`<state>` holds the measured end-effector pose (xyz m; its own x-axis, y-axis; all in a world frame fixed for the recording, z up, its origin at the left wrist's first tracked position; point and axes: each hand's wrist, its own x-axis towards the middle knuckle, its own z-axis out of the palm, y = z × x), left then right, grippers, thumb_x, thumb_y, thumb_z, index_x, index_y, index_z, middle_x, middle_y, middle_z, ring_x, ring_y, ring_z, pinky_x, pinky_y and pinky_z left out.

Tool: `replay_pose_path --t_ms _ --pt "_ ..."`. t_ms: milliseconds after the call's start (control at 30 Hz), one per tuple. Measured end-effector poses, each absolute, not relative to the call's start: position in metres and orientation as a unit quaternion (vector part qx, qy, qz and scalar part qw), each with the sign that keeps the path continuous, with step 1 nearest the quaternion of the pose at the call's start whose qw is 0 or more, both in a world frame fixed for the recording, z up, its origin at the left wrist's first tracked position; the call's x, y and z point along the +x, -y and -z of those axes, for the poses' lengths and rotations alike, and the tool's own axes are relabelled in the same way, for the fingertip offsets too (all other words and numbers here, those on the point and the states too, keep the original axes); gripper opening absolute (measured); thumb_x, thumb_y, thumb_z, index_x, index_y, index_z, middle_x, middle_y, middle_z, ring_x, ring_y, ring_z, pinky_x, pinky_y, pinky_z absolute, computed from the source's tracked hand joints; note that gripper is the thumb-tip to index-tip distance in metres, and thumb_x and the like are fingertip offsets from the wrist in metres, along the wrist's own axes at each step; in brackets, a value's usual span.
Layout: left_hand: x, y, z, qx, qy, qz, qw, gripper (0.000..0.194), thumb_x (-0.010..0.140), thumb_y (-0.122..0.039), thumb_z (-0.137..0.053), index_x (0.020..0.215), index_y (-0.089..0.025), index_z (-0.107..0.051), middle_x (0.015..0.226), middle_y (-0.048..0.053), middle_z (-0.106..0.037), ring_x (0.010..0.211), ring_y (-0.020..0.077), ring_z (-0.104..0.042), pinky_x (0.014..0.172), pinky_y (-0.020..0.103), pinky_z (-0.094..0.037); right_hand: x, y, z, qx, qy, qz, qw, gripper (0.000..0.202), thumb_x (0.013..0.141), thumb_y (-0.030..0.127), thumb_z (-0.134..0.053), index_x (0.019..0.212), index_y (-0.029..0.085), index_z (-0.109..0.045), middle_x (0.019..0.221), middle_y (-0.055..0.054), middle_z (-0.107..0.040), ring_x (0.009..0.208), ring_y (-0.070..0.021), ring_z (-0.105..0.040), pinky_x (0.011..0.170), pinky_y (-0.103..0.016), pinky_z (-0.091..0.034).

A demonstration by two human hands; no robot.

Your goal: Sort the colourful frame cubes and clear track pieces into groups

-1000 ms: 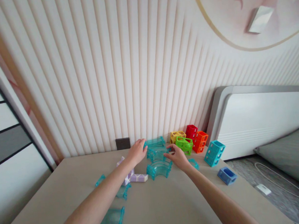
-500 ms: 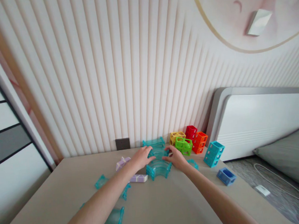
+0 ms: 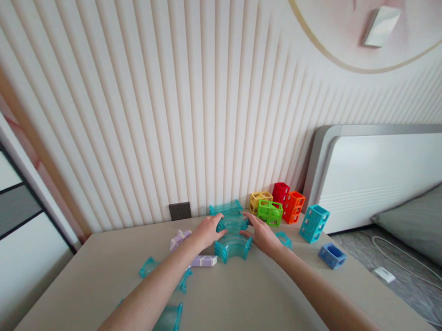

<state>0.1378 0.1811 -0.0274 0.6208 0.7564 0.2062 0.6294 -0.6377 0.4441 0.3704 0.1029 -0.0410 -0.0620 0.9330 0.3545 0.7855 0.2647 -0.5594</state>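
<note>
Several clear teal track pieces point(image 3: 234, 248) stand in a row on the table, between my two hands. My left hand point(image 3: 210, 229) touches the left side of the middle teal piece point(image 3: 233, 222), thumb and fingers spaced around its edge. On the right edge of that same piece rests my right hand point(image 3: 257, 230), its thumb and fingers likewise around the side. Another teal piece point(image 3: 226, 208) lies behind, near the wall. Purple patterned pieces point(image 3: 203, 261) lie beside and partly behind my left forearm.
Yellow point(image 3: 260, 201), green point(image 3: 269, 212), red point(image 3: 280, 192) and orange point(image 3: 293, 206) blocks stand at the back right. Teal point(image 3: 314, 223) and blue point(image 3: 332, 255) blocks sit near the table's right edge. More teal pieces point(image 3: 169, 320) lie left, partly under my forearm.
The view has shifted slightly. Both hands remain at the middle teal piece, with barely any visible movement.
</note>
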Motion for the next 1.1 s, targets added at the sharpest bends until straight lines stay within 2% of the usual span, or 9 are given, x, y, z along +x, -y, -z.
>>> replay_pose_path --t_ms 133,200,333,467,533,600,733,900,1100 --pt "0.137 -0.182 0.030 0.882 -0.388 -0.197 0.179 0.042 0.082 -0.037 -0.068 0.119 -0.021 -0.058 0.092 0.006 -0.072 0.084 0.0223 -0.068 0.075 0.030 -0.051 0.372 -0.107 0.046 -0.615 0.704 -0.128 0.331 0.065 0.083 0.035 -0.068 0.141 0.018 -0.045 0.098 -0.007 -0.068 0.092 -0.0233 -0.065 0.088 -0.037 -0.051" --pt "0.136 -0.180 0.031 0.882 -0.383 -0.199 0.187 0.042 0.082 -0.038 -0.068 0.119 -0.021 -0.058 0.091 0.005 -0.072 0.082 0.0219 -0.068 0.074 0.030 -0.051 0.373 -0.107 0.045 -0.612 0.708 -0.135 0.325 0.063 0.083 0.034 -0.068 0.140 0.020 -0.046 0.098 -0.006 -0.068 0.092 -0.0225 -0.065 0.088 -0.036 -0.051" --pt "0.132 -0.176 0.030 0.882 -0.378 -0.201 0.199 0.051 0.080 -0.040 -0.071 0.125 -0.021 -0.056 0.092 0.006 -0.072 0.083 0.0231 -0.068 0.074 0.031 -0.051 0.378 -0.101 0.037 -0.589 0.733 -0.160 0.300 0.069 0.082 0.029 -0.067 0.145 0.021 -0.040 0.116 -0.009 -0.066 0.106 -0.0233 -0.064 0.097 -0.037 -0.048" --pt "0.118 -0.180 0.020 0.875 -0.377 -0.212 0.216 0.072 0.074 -0.042 -0.076 0.137 -0.023 -0.047 0.107 0.009 -0.071 0.095 0.0258 -0.068 0.083 0.035 -0.052 0.388 -0.089 0.018 -0.574 0.770 -0.143 0.242 0.082 0.081 0.016 -0.060 0.154 0.020 -0.025 0.145 -0.014 -0.049 0.129 -0.0245 -0.051 0.110 -0.039 -0.038" --pt "0.107 -0.189 0.011 0.875 -0.369 -0.224 0.218 0.071 0.075 -0.039 -0.076 0.137 -0.023 -0.047 0.122 0.011 -0.066 0.100 0.0252 -0.067 0.089 0.036 -0.051 0.390 -0.086 0.001 -0.588 0.775 -0.108 0.203 0.074 0.080 0.008 -0.052 0.151 0.018 -0.034 0.144 -0.015 -0.050 0.131 -0.0245 -0.051 0.111 -0.038 -0.036" --pt "0.097 -0.200 0.004 0.876 -0.372 -0.230 0.203 0.057 0.081 -0.031 -0.071 0.134 -0.022 -0.050 0.128 0.011 -0.063 0.101 0.0231 -0.067 0.091 0.035 -0.050 0.387 -0.090 -0.019 -0.611 0.768 -0.073 0.178 0.058 0.083 0.005 -0.046 0.140 0.015 -0.052 0.134 -0.015 -0.059 0.123 -0.0238 -0.057 0.108 -0.035 -0.039" --pt "0.092 -0.221 0.003 0.859 -0.426 -0.221 0.179 0.046 0.083 -0.014 -0.062 0.128 -0.019 -0.054 0.120 0.011 -0.068 0.110 0.0246 -0.065 0.097 0.036 -0.047 0.368 -0.122 -0.050 -0.672 0.722 -0.060 0.151 0.041 0.092 0.010 -0.041 0.127 0.013 -0.062 0.119 -0.012 -0.070 0.113 -0.0221 -0.063 0.099 -0.029 -0.043" --pt "0.109 -0.230 0.018 0.852 -0.451 -0.193 0.181 0.051 0.080 -0.016 -0.067 0.128 -0.017 -0.053 0.109 0.012 -0.071 0.110 0.0299 -0.065 0.094 0.039 -0.048 0.351 -0.174 -0.043 -0.714 0.690 -0.074 0.093 0.032 0.089 0.008 -0.055 0.119 0.007 -0.065 0.113 -0.019 -0.069 0.111 -0.0269 -0.064 0.095 -0.033 -0.046" --pt "0.122 -0.233 0.031 0.854 -0.449 -0.172 0.200 0.058 0.081 -0.017 -0.068 0.135 -0.019 -0.048 0.114 0.010 -0.070 0.115 0.0277 -0.062 0.096 0.035 -0.046 0.354 -0.200 -0.018 -0.736 0.668 -0.098 0.041 0.035 0.095 0.036 -0.061 0.125 0.017 -0.057 0.125 -0.009 -0.060 0.105 -0.0226 -0.063 0.088 -0.044 -0.055"
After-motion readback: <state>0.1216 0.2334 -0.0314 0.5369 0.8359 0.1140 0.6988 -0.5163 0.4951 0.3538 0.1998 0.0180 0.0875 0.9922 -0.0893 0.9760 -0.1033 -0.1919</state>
